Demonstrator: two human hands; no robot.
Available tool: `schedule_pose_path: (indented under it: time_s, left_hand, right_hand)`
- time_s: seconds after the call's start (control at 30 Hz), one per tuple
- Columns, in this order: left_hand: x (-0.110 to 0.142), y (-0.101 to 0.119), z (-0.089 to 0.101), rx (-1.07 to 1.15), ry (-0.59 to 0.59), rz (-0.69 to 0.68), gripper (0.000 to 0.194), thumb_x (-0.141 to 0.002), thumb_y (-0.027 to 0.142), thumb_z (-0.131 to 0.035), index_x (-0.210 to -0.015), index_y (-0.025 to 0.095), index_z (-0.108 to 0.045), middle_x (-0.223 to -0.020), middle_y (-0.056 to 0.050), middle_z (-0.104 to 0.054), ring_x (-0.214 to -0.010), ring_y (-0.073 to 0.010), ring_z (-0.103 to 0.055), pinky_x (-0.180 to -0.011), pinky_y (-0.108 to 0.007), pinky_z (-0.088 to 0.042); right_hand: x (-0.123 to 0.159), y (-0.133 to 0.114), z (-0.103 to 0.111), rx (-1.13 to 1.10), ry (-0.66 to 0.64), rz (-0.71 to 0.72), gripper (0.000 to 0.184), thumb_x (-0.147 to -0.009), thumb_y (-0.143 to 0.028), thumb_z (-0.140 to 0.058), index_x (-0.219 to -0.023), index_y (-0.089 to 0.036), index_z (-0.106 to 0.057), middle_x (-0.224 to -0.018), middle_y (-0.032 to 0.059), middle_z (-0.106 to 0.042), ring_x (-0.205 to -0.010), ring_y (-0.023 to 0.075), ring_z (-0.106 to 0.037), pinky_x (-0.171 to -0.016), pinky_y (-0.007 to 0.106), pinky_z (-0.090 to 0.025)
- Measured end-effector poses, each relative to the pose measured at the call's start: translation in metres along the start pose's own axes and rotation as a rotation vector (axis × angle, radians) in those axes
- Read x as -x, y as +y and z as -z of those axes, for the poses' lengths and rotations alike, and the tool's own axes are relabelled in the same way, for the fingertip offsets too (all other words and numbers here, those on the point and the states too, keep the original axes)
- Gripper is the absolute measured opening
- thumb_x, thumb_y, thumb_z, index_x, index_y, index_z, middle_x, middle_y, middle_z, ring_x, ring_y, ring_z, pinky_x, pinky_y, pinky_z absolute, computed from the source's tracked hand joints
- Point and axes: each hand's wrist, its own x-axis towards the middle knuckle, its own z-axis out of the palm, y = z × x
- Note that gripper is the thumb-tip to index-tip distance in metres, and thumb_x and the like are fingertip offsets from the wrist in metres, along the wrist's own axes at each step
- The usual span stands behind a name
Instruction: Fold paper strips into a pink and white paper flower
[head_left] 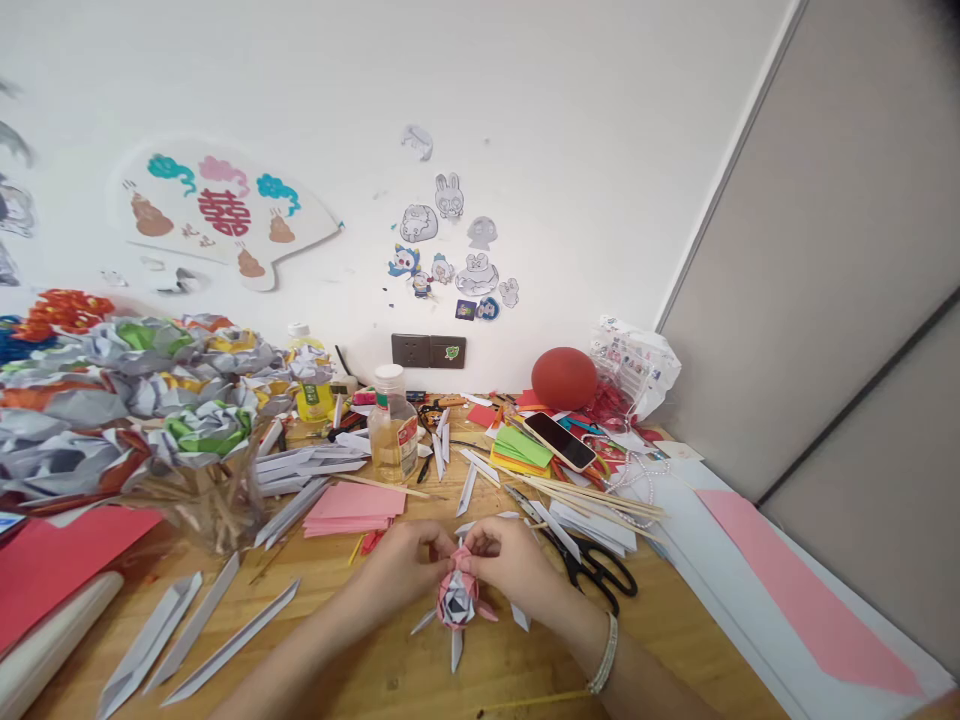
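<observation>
Between my two hands sits a pink-and-white folded paper flower (458, 600), with white and pink paper strips sticking out around its base. My left hand (420, 555) pinches its upper left side between thumb and fingers. On the upper right side, my right hand (510, 562) grips a pink fold the same way, and a beaded bracelet (604, 652) circles that wrist. The fingertips of both hands nearly meet at the top of the flower. A stack of pink paper squares (356, 508) lies beyond my left hand. Black-handled scissors (592, 575) rest right of my right hand.
Folded white strips (232, 640) lie at the left, below paper flowers on sticks (210, 430). A glass bottle (393, 430) stands behind my hands. Farther right are wooden sticks (592, 495), a phone (559, 441), green paper (523, 446) and a red balloon (564, 378).
</observation>
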Motion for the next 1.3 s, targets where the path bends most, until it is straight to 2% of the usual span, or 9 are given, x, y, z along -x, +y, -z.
schedule_pose_path:
  time_s: [0.1, 0.23, 0.3, 0.37, 0.5, 0.87, 0.93, 1.1, 1.3]
  left_hand:
    - [0.001, 0.005, 0.004, 0.009, 0.019, -0.007, 0.012, -0.064, 0.024, -0.061, -0.055, 0.016, -0.063, -0.057, 0.001, -0.063, -0.06, -0.0161, -0.055, -0.058, -0.024, -0.04]
    - [-0.001, 0.003, 0.016, 0.15, -0.125, -0.014, 0.023, -0.065, 0.038, -0.067, -0.072, 0.016, -0.066, -0.066, -0.001, -0.067, -0.065, -0.0175, -0.06, -0.065, -0.027, -0.045]
    - [-0.003, -0.002, 0.018, 0.233, -0.205, -0.007, 0.04, -0.07, 0.05, -0.061, -0.089, 0.015, -0.065, -0.069, -0.002, -0.068, -0.063, -0.0179, -0.061, -0.062, -0.028, -0.047]
    - [-0.006, -0.009, 0.016, 0.284, -0.244, -0.007, 0.046, -0.071, 0.056, -0.06, -0.088, 0.014, -0.064, -0.069, -0.003, -0.067, -0.062, -0.0173, -0.06, -0.06, -0.028, -0.047]
    - [-0.007, -0.018, 0.008, 0.326, -0.196, -0.016, 0.046, -0.068, 0.061, -0.061, -0.071, 0.015, -0.057, -0.064, 0.001, -0.059, -0.06, -0.0135, -0.055, -0.058, -0.024, -0.042]
    - [-0.006, -0.012, 0.003, 0.23, -0.077, -0.017, 0.042, -0.071, 0.06, -0.055, -0.066, 0.019, -0.046, -0.063, 0.006, -0.044, -0.06, -0.0127, -0.043, -0.056, -0.023, -0.035]
    - [-0.006, -0.009, 0.003, 0.2, -0.058, -0.008, 0.04, -0.07, 0.057, -0.056, -0.065, 0.019, -0.047, -0.062, 0.005, -0.045, -0.06, -0.013, -0.043, -0.056, -0.024, -0.035]
    - [-0.003, -0.003, -0.001, 0.172, -0.069, 0.057, 0.038, -0.071, 0.057, -0.052, -0.067, 0.02, -0.047, -0.058, 0.005, -0.047, -0.054, -0.0138, -0.048, -0.047, -0.023, -0.038]
    - [-0.001, -0.002, -0.007, 0.194, -0.11, 0.147, 0.04, -0.069, 0.059, -0.051, -0.07, 0.021, -0.043, -0.06, 0.005, -0.052, -0.048, -0.016, -0.058, -0.039, -0.026, -0.045]
  right_hand:
    - [0.003, -0.006, 0.002, 0.099, 0.041, 0.087, 0.007, -0.069, -0.011, -0.064, -0.066, -0.017, -0.061, -0.065, -0.0022, -0.06, -0.063, 0.0128, -0.056, -0.059, 0.022, -0.042]
    - [0.006, -0.013, 0.004, 0.261, 0.062, 0.35, 0.016, -0.07, -0.011, -0.068, -0.058, -0.018, -0.06, -0.064, -0.0029, -0.059, -0.068, 0.0129, -0.055, -0.066, 0.023, -0.04]
    - [0.006, -0.014, 0.004, 0.242, 0.06, 0.354, 0.013, -0.07, -0.012, -0.069, -0.061, -0.018, -0.063, -0.066, -0.0026, -0.061, -0.069, 0.0131, -0.056, -0.067, 0.023, -0.04]
    - [0.006, -0.014, 0.003, 0.203, 0.068, 0.288, 0.007, -0.07, -0.012, -0.069, -0.067, -0.018, -0.066, -0.069, -0.0019, -0.064, -0.069, 0.0133, -0.058, -0.066, 0.022, -0.042]
    - [0.006, -0.014, 0.0, 0.171, 0.069, 0.246, 0.007, -0.074, -0.015, -0.066, -0.068, -0.018, -0.067, -0.069, -0.0009, -0.067, -0.065, 0.0131, -0.06, -0.064, 0.023, -0.043]
    - [0.007, -0.012, 0.006, 0.35, -0.048, 0.699, 0.015, -0.086, -0.018, -0.056, -0.077, -0.019, -0.067, -0.078, 0.0027, -0.067, -0.08, 0.0162, -0.058, -0.076, 0.029, -0.044]
    - [0.007, -0.013, 0.007, 0.386, -0.055, 0.656, 0.013, -0.085, -0.016, -0.057, -0.077, -0.019, -0.066, -0.079, 0.0024, -0.067, -0.081, 0.0163, -0.058, -0.077, 0.028, -0.043]
    - [0.008, -0.016, 0.006, 0.381, -0.02, 0.289, 0.015, -0.077, -0.011, -0.062, -0.089, -0.02, -0.065, -0.083, -0.0001, -0.066, -0.08, 0.0153, -0.06, -0.072, 0.024, -0.043]
    - [0.008, -0.022, 0.007, 0.489, -0.074, 0.251, 0.012, -0.075, -0.007, -0.061, -0.074, -0.018, -0.064, -0.079, -0.0003, -0.065, -0.078, 0.0148, -0.058, -0.07, 0.022, -0.04]
